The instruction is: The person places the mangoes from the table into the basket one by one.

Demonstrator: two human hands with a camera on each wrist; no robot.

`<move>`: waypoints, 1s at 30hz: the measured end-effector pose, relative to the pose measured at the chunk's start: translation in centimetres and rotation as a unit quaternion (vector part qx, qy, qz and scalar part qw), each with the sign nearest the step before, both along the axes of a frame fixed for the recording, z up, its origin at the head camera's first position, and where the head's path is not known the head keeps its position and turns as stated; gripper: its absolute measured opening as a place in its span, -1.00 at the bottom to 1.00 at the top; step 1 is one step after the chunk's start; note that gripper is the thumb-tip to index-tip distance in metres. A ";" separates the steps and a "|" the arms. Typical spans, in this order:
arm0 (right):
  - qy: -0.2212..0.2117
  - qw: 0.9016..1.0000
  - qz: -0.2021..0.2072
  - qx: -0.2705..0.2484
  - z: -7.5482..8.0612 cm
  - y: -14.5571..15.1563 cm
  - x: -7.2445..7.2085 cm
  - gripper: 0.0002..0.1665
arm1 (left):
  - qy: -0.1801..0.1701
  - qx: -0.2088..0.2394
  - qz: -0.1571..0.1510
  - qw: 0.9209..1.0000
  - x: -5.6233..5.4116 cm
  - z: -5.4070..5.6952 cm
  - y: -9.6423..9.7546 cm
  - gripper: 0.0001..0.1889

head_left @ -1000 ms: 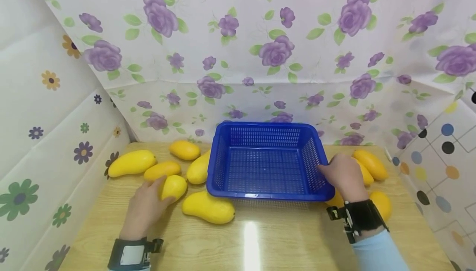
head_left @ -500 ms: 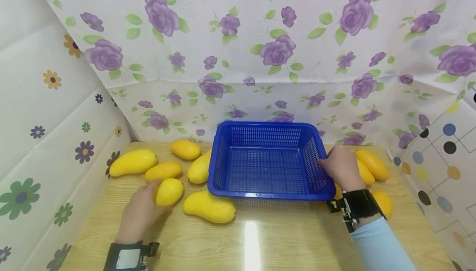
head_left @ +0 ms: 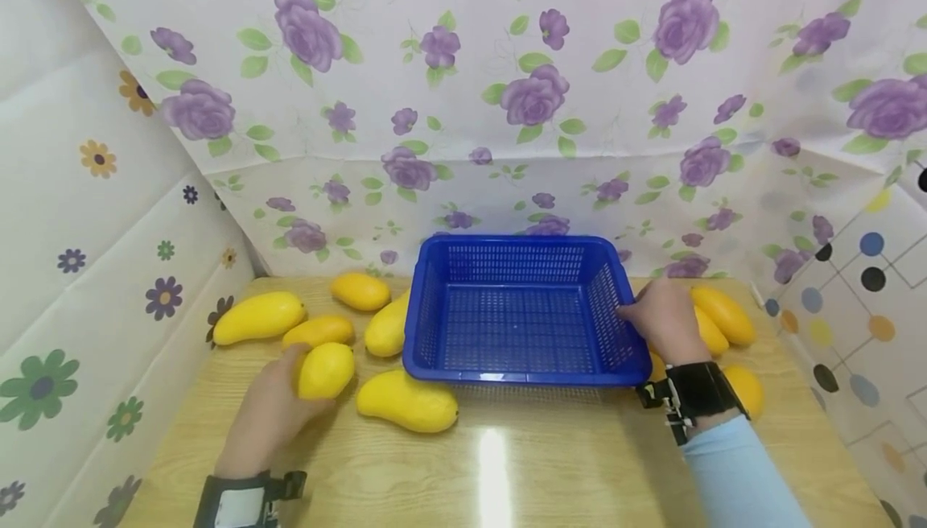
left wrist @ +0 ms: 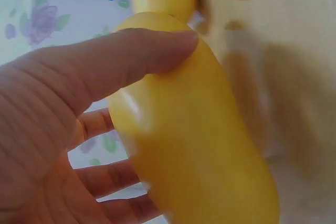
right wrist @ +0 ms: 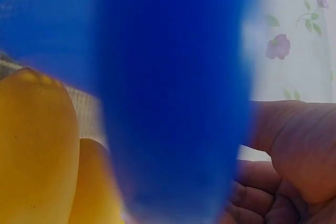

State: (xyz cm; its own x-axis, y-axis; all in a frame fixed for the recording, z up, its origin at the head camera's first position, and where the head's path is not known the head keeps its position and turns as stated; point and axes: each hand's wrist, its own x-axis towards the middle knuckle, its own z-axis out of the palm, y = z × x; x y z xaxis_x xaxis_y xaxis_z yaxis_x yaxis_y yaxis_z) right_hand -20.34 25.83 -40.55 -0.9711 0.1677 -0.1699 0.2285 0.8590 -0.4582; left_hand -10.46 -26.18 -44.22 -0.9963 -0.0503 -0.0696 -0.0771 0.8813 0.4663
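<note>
My left hand (head_left: pixel 264 411) grips a yellow mango (head_left: pixel 326 371) at the table's left side. In the left wrist view the thumb (left wrist: pixel 142 53) lies across that mango and fingers reach round its far side. My right hand (head_left: pixel 668 323) holds the right rim of a blue plastic basket (head_left: pixel 517 327), thumb over the edge. The basket's wall, blurred, fills the middle of the right wrist view and hides part of the right hand's fingers. Nothing lies inside the basket.
Left of the basket lie several more mangoes, including a long one (head_left: pixel 407 402) by its front left corner. Others, such as an orange-yellow mango (head_left: pixel 723 315), lie right of it, partly behind my right arm. Flowered cloth (head_left: pixel 463 93) hangs along the back of the wooden table (head_left: pixel 405 480).
My left hand has drawn slightly back toward me and left with the mango in its grip, and the mango has turned a little. The right hand and basket stay about where they were.
</note>
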 end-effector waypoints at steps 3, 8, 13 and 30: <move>0.004 1.000 -0.001 0.006 0.1 0.0 0.0 -0.59 | 0.039 0.008 -0.001 0.999 -0.3 1.4 0.5 -0.05; 0.021 1.000 0.006 0.020 0.1 0.0 0.1 -0.62 | 0.108 0.042 -0.008 0.993 -1.4 3.8 2.6 -0.06; 0.016 1.000 0.003 0.009 0.1 -0.2 0.4 -0.63 | 0.193 0.082 -0.017 0.978 -2.7 5.9 6.5 -0.09; 0.016 1.000 -0.011 0.008 -0.1 0.0 0.5 -0.66 | 0.177 0.083 -0.149 0.969 -6.4 3.9 19.0 -0.09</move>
